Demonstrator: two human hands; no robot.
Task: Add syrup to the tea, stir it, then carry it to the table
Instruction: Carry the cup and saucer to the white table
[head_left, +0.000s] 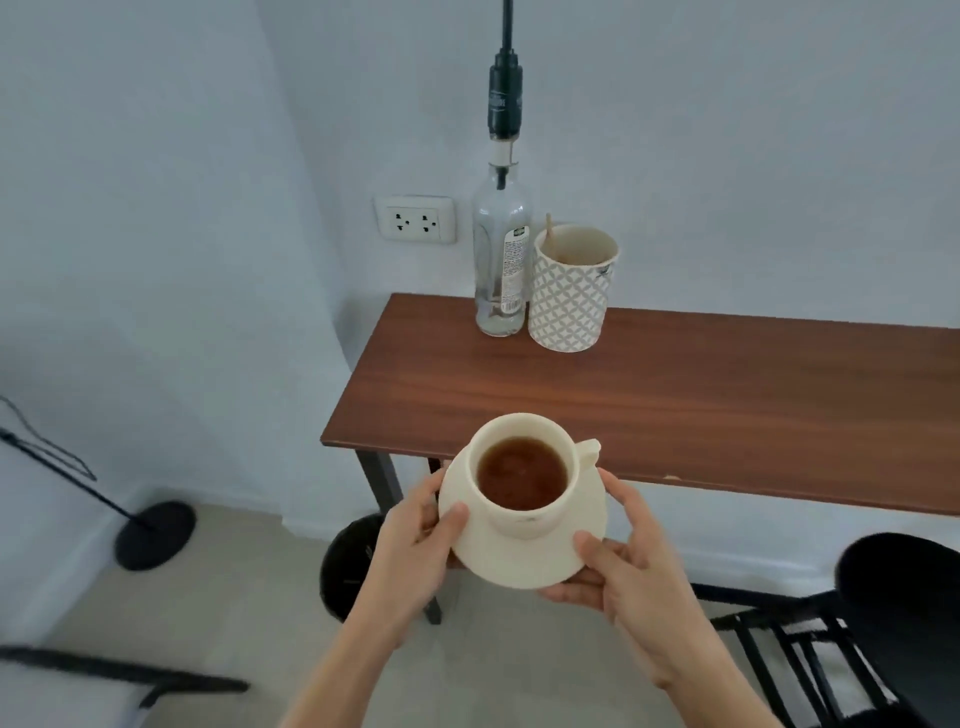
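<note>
A cream cup of brown tea (522, 474) stands on a cream saucer (587, 540), held in the air just in front of the near left corner of a brown wooden table (675, 405). My left hand (415, 540) grips the saucer's left rim, thumb on top. My right hand (623, 571) grips its right front rim the same way. The cup's handle points to the right and away from me. At the table's back edge stands a clear glass syrup bottle (501, 254) with a black pump top.
Beside the bottle sits a patterned cup (569, 296) with a wooden stick in it. A wall socket (415, 220) is behind. A black round bin (348, 566) stands under the table, a black chair (883, 623) at right, a stand base (153, 535) at left.
</note>
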